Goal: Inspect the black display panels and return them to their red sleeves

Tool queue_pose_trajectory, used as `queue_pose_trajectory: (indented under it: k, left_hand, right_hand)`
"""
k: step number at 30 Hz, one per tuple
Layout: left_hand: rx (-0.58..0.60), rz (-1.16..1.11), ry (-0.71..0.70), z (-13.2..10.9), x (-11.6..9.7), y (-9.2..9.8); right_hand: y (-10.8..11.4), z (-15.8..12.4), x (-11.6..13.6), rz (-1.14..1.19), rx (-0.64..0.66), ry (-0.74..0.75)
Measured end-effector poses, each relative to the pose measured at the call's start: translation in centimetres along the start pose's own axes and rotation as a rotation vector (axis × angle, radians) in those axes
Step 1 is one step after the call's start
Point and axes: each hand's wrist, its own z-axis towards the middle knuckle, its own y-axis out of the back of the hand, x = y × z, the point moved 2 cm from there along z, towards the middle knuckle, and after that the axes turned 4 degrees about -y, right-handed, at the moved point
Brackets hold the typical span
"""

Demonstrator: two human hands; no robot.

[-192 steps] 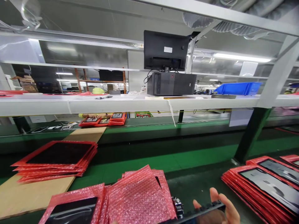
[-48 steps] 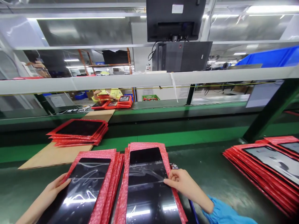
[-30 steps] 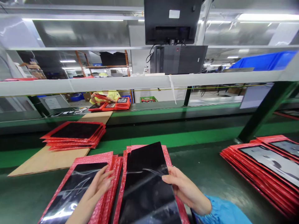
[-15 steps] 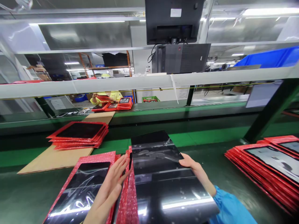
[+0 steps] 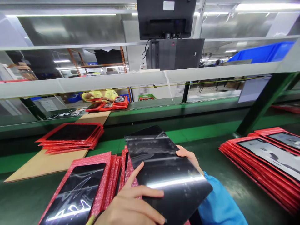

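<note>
A glossy black panel (image 5: 164, 168) is lifted and tilted over a stack of red bubble-wrap sleeves (image 5: 127, 168). My right hand (image 5: 188, 156), in a blue sleeve, grips the panel's right edge from underneath. My left hand (image 5: 131, 203) rests on the panel's near left edge, fingers curled over it. To the left lies another red sleeve with a black panel (image 5: 75, 190) on top.
A pile of red sleeves with panels (image 5: 264, 162) lies at the right. Another red pile (image 5: 70, 136) sits on a cardboard sheet (image 5: 44, 162) at the left. Across the green conveyor (image 5: 206, 129) a person in yellow (image 5: 99, 94) handles red trays. A monitor (image 5: 166, 17) hangs above.
The black panel has come up out of the red sleeve and swung right. My left hand moved from the left pile onto the panel's near edge.
</note>
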Motion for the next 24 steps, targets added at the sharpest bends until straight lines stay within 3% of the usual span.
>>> queue_pose_trajectory:
  k: [3, 9, 12, 16, 21, 24]
  left_hand:
    - [-0.123, 0.063, 0.19, 0.8, 0.2, -0.2]
    - [-0.67, 0.107, 0.668, 0.8, 2.5, -0.2]
    - [-0.918, -0.144, 0.838, 1.5, 4.3, 0.0]
    - [-1.143, -0.683, 0.852, 2.7, 6.0, -0.7]
    - [-1.372, -0.844, 0.855, 2.4, 6.2, -0.8]
    - [-1.63, -0.813, 0.856, 1.4, 5.1, -0.1]
  right_hand:
    - [0.1, 0.0, 0.2, -0.02, -0.005, 0.024]
    - [1.8, -0.7, 0.7, -0.062, -0.106, 0.147]
    - [3.6, -0.8, 0.9, -0.098, -0.178, 0.233]
    - [4.4, -0.6, 1.0, -0.151, -0.215, 0.323]
    - [1.0, -1.2, 1.4, -0.097, -0.126, 0.261]
    - [-1.9, -2.1, 1.4, 0.056, 0.011, 0.166]
